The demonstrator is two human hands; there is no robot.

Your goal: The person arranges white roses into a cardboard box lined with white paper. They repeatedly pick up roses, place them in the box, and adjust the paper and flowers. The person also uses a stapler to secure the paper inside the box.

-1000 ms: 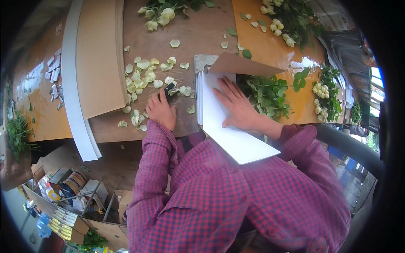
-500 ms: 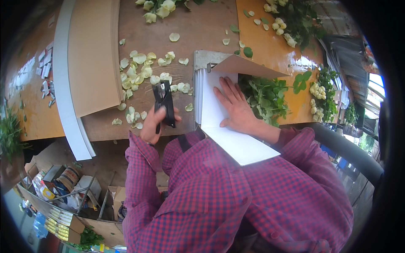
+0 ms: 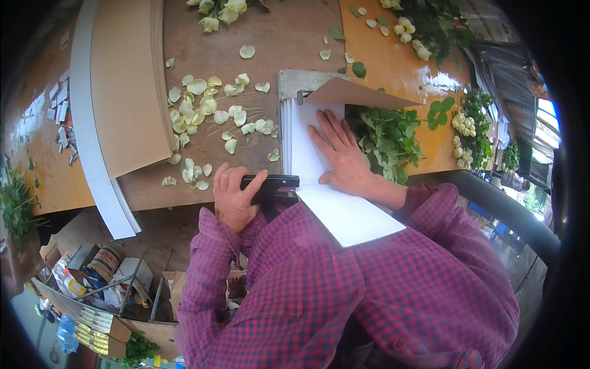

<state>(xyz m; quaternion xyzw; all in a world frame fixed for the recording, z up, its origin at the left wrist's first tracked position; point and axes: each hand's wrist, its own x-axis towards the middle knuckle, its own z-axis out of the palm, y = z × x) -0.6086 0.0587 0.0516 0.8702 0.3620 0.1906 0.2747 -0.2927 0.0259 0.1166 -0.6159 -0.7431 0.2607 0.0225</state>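
Note:
My left hand is wrapped round a black stapler, whose front end meets the left edge of a folded white card sheet. My right hand lies flat on the upper part of that white sheet, fingers stretched out and slightly spread. A brown cardboard flap stands up above it, beside a grey metal plate with a small bracket. To the right of the sheet, green rose leaves spill from under the flap.
Cream petals lie scattered on the brown board. Brown and white cardboard sheets are stacked at left. White roses rest along the right edge, with more at the far side. Below left stands a crate of packages.
My left hand has brought the stapler down and right, turning it from upright to sideways against the white sheet's edge. My right hand stays pressed on the sheet.

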